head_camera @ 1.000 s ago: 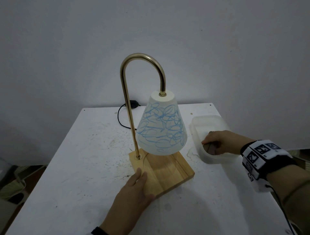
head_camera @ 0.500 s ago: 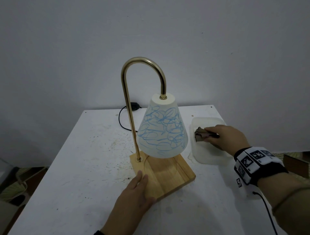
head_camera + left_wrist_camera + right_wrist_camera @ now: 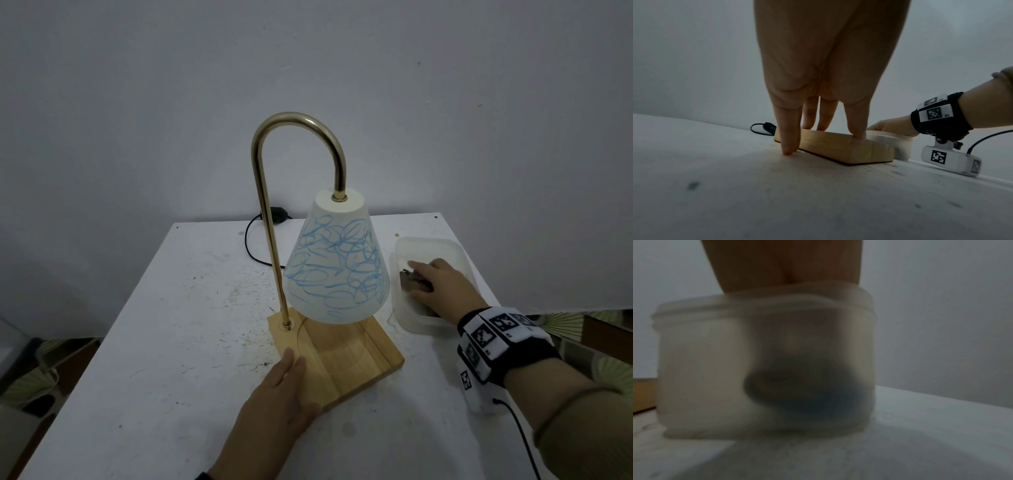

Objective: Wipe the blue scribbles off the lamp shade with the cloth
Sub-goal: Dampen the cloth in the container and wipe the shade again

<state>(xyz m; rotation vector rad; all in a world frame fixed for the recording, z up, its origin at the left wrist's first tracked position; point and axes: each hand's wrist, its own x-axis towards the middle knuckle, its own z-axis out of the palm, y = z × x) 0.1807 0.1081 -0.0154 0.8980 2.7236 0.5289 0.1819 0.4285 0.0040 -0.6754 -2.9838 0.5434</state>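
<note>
The white lamp shade, covered in blue scribbles, hangs from a brass gooseneck over a wooden base. My left hand lies flat on the base's front left corner; in the left wrist view its straight fingers press on the wood and one digit touches the table beside it. My right hand reaches down into a translucent white tub and pinches a dark cloth between fingers and thumb. In the right wrist view the cloth is a dark blur behind the tub wall.
The white table is speckled with dark marks. A black lamp cord runs along the back edge behind the brass pole. The tub stands just right of the base, near the table's right edge. The grey wall is close behind.
My right hand lifted the cloth above the tub half a second ago and has now lowered it back inside. My left hand has stayed on the base.
</note>
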